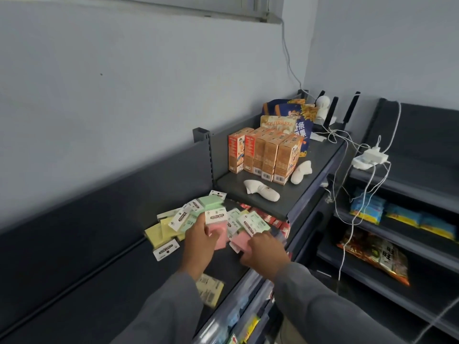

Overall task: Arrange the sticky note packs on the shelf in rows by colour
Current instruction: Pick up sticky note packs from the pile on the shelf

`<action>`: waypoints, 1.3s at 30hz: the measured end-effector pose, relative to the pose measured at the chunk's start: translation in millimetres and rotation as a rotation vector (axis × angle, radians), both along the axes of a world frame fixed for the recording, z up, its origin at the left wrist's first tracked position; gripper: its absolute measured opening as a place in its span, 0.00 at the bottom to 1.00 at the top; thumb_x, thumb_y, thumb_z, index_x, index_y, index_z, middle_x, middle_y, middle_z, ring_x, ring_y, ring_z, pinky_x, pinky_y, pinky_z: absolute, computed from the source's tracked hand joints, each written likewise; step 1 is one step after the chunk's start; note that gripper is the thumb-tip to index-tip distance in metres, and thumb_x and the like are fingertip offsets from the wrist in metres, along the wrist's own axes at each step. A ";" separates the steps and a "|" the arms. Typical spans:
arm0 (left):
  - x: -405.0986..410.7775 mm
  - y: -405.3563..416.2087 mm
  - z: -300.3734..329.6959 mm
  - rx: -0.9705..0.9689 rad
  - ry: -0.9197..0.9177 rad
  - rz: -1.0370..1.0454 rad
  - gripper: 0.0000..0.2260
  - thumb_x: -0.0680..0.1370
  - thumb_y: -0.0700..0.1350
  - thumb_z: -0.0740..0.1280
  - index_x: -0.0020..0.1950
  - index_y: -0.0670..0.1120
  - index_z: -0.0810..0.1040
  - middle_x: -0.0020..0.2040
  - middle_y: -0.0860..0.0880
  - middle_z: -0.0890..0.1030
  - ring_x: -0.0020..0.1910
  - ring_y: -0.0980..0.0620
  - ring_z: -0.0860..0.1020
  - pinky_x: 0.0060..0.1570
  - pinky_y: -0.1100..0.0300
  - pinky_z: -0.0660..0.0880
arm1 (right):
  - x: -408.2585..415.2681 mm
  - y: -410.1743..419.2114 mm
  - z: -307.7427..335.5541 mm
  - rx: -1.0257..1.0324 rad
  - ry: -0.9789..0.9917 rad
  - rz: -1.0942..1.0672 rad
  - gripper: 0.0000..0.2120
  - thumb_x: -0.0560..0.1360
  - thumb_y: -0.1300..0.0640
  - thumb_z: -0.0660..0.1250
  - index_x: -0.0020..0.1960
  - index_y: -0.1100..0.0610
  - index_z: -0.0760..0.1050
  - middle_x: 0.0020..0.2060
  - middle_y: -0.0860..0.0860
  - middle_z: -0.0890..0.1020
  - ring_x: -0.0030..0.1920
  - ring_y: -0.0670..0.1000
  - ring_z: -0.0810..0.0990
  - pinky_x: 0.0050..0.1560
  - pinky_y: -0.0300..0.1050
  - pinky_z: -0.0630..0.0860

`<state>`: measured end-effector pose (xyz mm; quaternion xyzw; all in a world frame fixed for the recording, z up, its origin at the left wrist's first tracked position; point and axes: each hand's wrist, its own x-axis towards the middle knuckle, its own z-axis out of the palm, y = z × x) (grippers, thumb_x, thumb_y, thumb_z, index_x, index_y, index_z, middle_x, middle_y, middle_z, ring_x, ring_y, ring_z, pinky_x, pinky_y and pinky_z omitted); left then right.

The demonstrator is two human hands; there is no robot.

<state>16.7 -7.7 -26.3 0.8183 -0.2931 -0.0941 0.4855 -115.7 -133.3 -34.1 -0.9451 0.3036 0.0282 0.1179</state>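
Observation:
Several sticky note packs lie in a loose heap on the dark shelf [104,281]: yellow packs [159,232] at the left, green packs [211,201] at the back, pink ones in front. My left hand [198,247] grips a pink pack [218,232] with a white label, lifted over the heap. My right hand [263,252] holds another pink pack [242,240] at the heap's right side. A single yellow pack [210,289] lies apart, close to my left sleeve.
A higher shelf [293,199] to the right carries several orange boxes [263,155], snack bags [295,115] and white socks [263,191]. White cables and a charger [370,157] hang beyond it. Snack packets [375,256] fill side shelves at the right. A wall stands behind.

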 end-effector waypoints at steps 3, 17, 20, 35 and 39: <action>-5.3 4.5 -6.1 -0.147 0.078 0.082 0.28 0.79 0.41 0.71 0.74 0.58 0.66 0.43 0.49 0.80 0.40 0.48 0.80 0.40 0.49 0.81 | -3.9 5.6 -2.4 0.000 -0.047 0.093 0.16 0.70 0.45 0.61 0.47 0.55 0.79 0.41 0.51 0.78 0.40 0.52 0.77 0.43 0.47 0.79; -17.7 58.3 6.5 -0.239 -0.086 0.287 0.14 0.83 0.37 0.61 0.63 0.47 0.81 0.61 0.51 0.80 0.60 0.54 0.78 0.63 0.56 0.74 | -3.1 44.6 26.9 1.054 -0.805 -0.101 0.06 0.80 0.63 0.65 0.55 0.58 0.78 0.47 0.54 0.86 0.41 0.49 0.86 0.40 0.46 0.84; -21.9 82.9 4.6 -0.222 -0.090 0.255 0.15 0.84 0.37 0.60 0.66 0.48 0.80 0.62 0.54 0.79 0.61 0.54 0.78 0.62 0.57 0.75 | 7.0 66.5 24.9 1.251 -0.813 -0.101 0.24 0.77 0.70 0.66 0.67 0.50 0.68 0.52 0.55 0.84 0.48 0.53 0.87 0.42 0.54 0.85; -41.7 347.1 18.1 -0.310 -0.041 0.392 0.13 0.84 0.38 0.64 0.66 0.47 0.81 0.62 0.55 0.81 0.60 0.58 0.80 0.57 0.67 0.76 | 67.2 312.8 21.6 1.253 -0.685 0.044 0.07 0.80 0.52 0.67 0.54 0.54 0.73 0.44 0.57 0.86 0.39 0.52 0.86 0.35 0.45 0.82; -53.0 437.4 19.1 -0.271 -0.060 0.470 0.11 0.83 0.42 0.66 0.65 0.48 0.80 0.60 0.55 0.81 0.58 0.60 0.80 0.57 0.65 0.77 | 70.1 402.9 24.3 1.228 -0.708 0.107 0.09 0.79 0.54 0.67 0.50 0.51 0.66 0.44 0.58 0.84 0.40 0.55 0.87 0.40 0.59 0.84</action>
